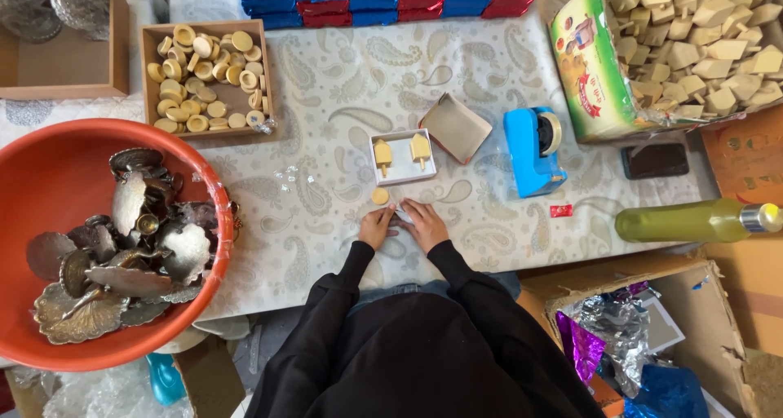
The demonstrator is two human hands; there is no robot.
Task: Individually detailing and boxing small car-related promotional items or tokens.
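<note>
Watching remotely, I saw my left hand (376,226) and right hand (424,224) pressed together on the paisley tablecloth (326,100), pinching something small I could not identify. A round yellow piece (380,196) lay at their 12 o'clock, just below the small white box (403,158) holding two yellow paddle-shaped pieces (401,151). I judged this a packing step; what followed called for a fine fingertip lift.

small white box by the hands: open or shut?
Open. The small white box shows two yellow paddle-shaped pieces inside, and its lid lies apart, tilted, to its right.
</note>
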